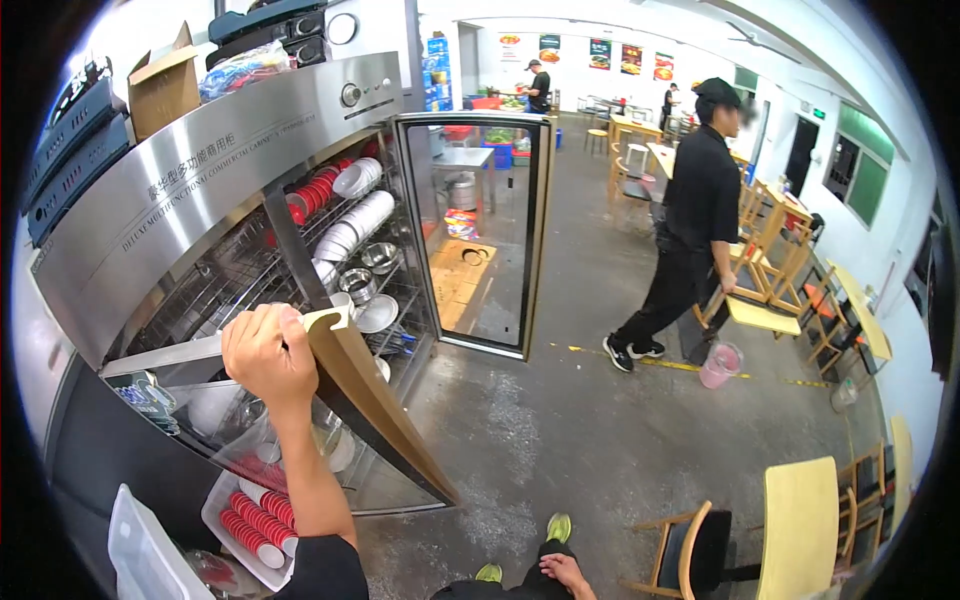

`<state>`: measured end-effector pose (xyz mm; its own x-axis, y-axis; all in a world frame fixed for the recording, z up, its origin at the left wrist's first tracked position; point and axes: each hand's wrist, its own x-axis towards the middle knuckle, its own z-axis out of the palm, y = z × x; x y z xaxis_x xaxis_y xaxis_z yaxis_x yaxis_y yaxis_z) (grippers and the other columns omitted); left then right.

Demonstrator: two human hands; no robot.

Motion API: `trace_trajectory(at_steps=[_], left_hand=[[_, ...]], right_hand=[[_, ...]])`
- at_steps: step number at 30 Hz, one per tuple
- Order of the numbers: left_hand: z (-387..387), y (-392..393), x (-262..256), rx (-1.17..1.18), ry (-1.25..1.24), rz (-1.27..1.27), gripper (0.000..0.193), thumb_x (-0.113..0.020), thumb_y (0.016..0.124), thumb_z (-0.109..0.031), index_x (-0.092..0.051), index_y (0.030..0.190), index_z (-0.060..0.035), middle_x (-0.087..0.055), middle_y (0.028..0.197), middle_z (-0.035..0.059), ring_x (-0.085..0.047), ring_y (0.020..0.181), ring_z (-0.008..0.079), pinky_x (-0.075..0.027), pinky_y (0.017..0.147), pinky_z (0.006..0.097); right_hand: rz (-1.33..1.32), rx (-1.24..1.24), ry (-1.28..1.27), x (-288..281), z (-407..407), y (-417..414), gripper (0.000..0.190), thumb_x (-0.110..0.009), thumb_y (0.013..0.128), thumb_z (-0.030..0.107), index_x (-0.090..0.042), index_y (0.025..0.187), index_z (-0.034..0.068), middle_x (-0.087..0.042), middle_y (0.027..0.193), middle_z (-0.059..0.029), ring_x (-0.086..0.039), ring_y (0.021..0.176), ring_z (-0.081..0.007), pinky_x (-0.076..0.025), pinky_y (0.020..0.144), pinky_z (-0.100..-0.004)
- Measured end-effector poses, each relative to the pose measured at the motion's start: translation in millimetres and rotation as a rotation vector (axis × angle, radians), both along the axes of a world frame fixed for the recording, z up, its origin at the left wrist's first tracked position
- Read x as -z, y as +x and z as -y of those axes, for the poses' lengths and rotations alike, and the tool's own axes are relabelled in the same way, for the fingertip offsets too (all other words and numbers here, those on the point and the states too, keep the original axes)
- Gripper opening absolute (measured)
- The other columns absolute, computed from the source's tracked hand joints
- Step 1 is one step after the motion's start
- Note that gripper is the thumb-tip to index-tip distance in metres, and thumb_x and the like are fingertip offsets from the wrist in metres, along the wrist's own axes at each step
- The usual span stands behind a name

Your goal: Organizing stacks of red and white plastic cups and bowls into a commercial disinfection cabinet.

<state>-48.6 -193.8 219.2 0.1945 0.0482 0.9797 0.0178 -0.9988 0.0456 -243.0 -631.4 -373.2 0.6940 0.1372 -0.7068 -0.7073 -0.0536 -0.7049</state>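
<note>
My left hand [270,356] grips the top edge of a framed glass door [382,420] of a stainless-steel dish cabinet [225,157]. That door stands partly open, its lower corner angled out over the floor. Hanging near my leg at the bottom, my right hand [566,574] holds nothing, its fingers loosely bent. The other glass door [480,232] is swung wide open. On the cabinet's wire racks are red cups [315,191], white bowls [356,229], steel bowls [357,286] and a white plate [376,313]. My forearm hides part of the near door.
Below the cabinet is a white bin of stacked red cups [259,525], beside a translucent plastic tub [150,547]. A co-worker [705,180] walks at right near a pink bucket [721,365]. A chair [686,551] and yellow table [799,525] stand lower right. A cardboard box [163,86] tops the cabinet.
</note>
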Motion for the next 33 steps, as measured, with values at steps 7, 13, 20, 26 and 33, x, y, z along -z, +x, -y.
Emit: trace_trajectory(at_steps=[7, 13, 20, 26, 33], left_hand=[[6, 16, -3, -0.058, -0.034, -0.017, 0.032, -0.046, 0.089, -0.022, -0.059, 0.067, -0.0020, -0.060, 0.068, 0.0120, -0.055, 0.067, 0.0305, -0.041, 0.074, 0.0397], [14, 17, -3, -0.105, -0.064, -0.005, 0.041, -0.041, 0.094, -0.023, -0.056, 0.061, -0.0017, -0.055, 0.061, 0.0109, -0.051, 0.063, 0.0288, -0.039, 0.071, 0.0398], [22, -2, -1, -0.071, -0.099, -0.026, 0.048, -0.038, 0.094, -0.033, -0.054, 0.060, -0.0036, -0.054, 0.059, 0.0087, -0.049, 0.061, 0.0260, -0.038, 0.071, 0.0391], [8, -69, 26, -0.098, -0.128, -0.002, 0.048, -0.035, 0.097, -0.033, -0.054, 0.065, -0.0024, -0.056, 0.065, 0.0111, -0.051, 0.069, 0.0242, -0.041, 0.076, 0.0383], [0, -58, 7, -0.018, -0.029, -0.049, 0.046, -0.036, 0.090, -0.037, -0.057, 0.060, -0.0095, -0.055, 0.054, 0.0047, -0.050, 0.055, 0.0221, -0.039, 0.076, 0.0394]], right_hand=[[0.052, -0.214, 0.002, -3, 56, 173, 0.021, -0.058, 0.099, 0.011, -0.069, 0.115, 0.003, -0.074, 0.101, -0.0057, -0.070, 0.083, -0.0133, -0.054, 0.072, -0.0249], [0.180, -0.087, 0.034, -14, 102, 285, 0.021, -0.051, 0.099, 0.006, -0.067, 0.110, -0.002, -0.074, 0.098, -0.0120, -0.072, 0.082, -0.0175, -0.058, 0.072, -0.0291], [0.049, -0.321, -0.058, 30, 139, 327, 0.022, -0.053, 0.099, 0.009, -0.068, 0.109, -0.004, -0.075, 0.096, -0.0124, -0.073, 0.081, -0.0194, -0.059, 0.073, -0.0304], [0.180, -0.590, -0.091, 53, 129, 311, 0.020, -0.055, 0.092, 0.012, -0.068, 0.077, 0.007, -0.062, 0.071, -0.0012, -0.053, 0.065, -0.0179, -0.045, 0.062, -0.0379], [0.580, -0.494, 0.624, 83, 153, 353, 0.038, -0.063, 0.087, 0.037, -0.063, 0.068, 0.004, -0.056, 0.064, -0.0050, -0.050, 0.061, -0.0172, -0.044, 0.061, -0.0369]])
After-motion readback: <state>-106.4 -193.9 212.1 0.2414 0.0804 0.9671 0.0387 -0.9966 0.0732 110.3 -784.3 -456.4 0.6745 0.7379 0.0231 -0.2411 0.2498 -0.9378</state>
